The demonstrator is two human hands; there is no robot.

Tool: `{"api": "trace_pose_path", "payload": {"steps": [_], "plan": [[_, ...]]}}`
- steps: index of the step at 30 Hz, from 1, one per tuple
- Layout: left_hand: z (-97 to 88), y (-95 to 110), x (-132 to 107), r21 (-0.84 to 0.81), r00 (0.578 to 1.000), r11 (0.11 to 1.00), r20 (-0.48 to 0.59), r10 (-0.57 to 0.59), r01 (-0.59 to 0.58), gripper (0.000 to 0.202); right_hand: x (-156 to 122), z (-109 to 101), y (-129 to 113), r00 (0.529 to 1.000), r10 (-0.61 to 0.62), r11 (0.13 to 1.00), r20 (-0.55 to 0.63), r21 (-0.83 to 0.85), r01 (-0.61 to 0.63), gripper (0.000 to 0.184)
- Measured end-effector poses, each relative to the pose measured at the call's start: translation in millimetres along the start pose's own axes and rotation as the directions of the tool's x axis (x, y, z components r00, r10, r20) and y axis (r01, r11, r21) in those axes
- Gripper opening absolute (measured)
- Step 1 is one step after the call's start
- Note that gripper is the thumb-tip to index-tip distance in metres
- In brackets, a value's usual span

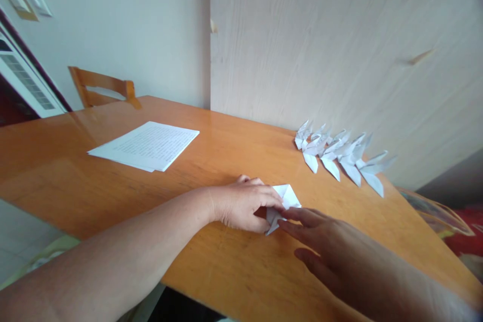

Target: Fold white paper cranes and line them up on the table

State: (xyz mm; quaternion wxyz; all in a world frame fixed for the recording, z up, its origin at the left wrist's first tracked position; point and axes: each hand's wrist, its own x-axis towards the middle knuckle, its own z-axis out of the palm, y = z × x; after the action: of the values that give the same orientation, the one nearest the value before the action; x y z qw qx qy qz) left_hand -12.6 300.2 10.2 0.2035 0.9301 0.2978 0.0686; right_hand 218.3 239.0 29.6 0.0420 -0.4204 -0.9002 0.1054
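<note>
A small piece of folded white paper lies on the wooden table, with crease lines and pointed corners. My left hand grips it from the left, fingers curved over its upper side and thumb near the lower edge; part of the paper is hidden beneath them. From the right, my right hand reaches in with its fingers stretched out and apart. Its index and middle fingertips touch the paper's right side, while the thumb stays off it. Several folded paper birds stand in a cluster toward the table's far right edge.
A stack of printed sheets rests on the left part of the wooden table. Behind the table are a wooden chair and a pale wood panel. Red and clear items sit beyond the right edge.
</note>
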Motion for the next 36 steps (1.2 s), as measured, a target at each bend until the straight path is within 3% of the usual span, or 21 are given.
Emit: {"api": "trace_pose_path", "payload": {"steps": [8,12,19,26,31,36], "plan": [[-0.2,0,0,-0.01,1.0,1.0,0.002,-0.004,0.004,0.047,-10,4,3,0.999,-0.023,0.997,0.037,-0.068,0.026,0.067],[-0.5,0,0,-0.022,1.0,1.0,0.004,-0.008,0.008,0.047,-11,2,-1,0.998,-0.036,0.996,0.054,-0.084,0.04,0.065],[-0.5,0,0,-0.041,1.0,0.999,-0.004,-0.011,0.011,0.048,-6,4,-6,0.987,-0.143,0.98,-0.068,-0.152,0.132,0.058],[0.3,0,-1,-0.044,1.0,0.999,-0.014,-0.008,0.008,0.048,-4,2,-8,0.99,-0.142,0.96,0.025,-0.238,0.144,0.055],[0.3,0,-1,-0.04,1.0,0.999,-0.008,-0.008,0.008,0.05,-3,3,-8,0.992,-0.122,0.971,0.034,-0.202,0.126,0.053],[0.7,-1,-1,-0.037,1.0,0.999,-0.015,-0.002,0.002,0.048,-8,2,-5,0.988,-0.142,0.984,-0.058,-0.117,0.135,0.052]]}}
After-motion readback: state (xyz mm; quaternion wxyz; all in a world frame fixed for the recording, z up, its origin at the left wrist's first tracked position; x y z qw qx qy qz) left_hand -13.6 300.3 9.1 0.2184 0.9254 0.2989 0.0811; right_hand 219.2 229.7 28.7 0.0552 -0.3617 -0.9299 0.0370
